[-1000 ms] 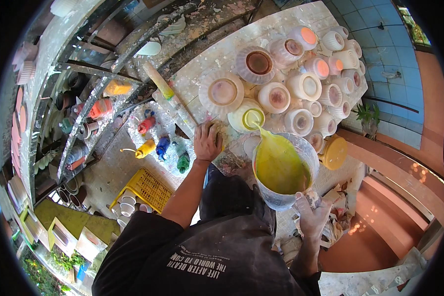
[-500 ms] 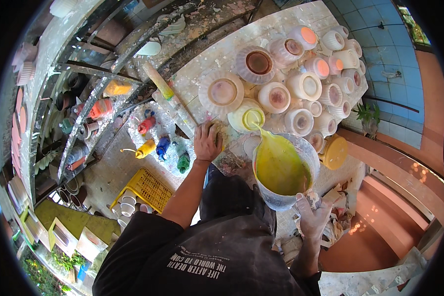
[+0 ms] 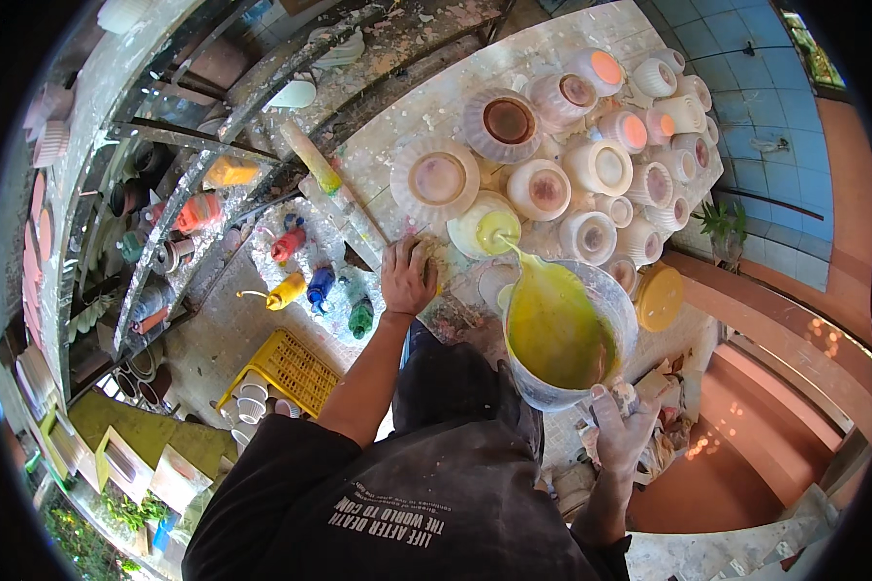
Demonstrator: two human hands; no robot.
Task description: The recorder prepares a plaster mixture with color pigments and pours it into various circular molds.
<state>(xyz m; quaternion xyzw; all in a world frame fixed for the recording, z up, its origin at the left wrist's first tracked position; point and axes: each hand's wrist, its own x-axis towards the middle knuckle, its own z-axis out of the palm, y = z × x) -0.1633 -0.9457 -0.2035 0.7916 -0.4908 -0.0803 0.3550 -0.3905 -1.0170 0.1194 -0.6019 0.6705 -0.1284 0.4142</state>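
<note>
My right hand grips the handle side of a translucent plastic pitcher holding yellow-green liquid. The pitcher is tilted, and a thin stream runs off its spout into a round whitish mold at the table's near side. Yellow-green liquid shows inside that mold's opening. My left hand rests on the near table edge, fingers laid over the surface, with nothing in it. Around the filling mold stand several other molds, among them a wide ribbed one and a rounded one.
Farther right, several molds hold pink-orange material. A yellow round lid lies right of the pitcher. Coloured squeeze bottles stand on a splattered surface at left, above a yellow crate. A paint-spattered rack lines the left side.
The pitcher and my right hand have shifted slightly right and down, away from the mold. The stream looks thinner and longer. My left hand stays where it was.
</note>
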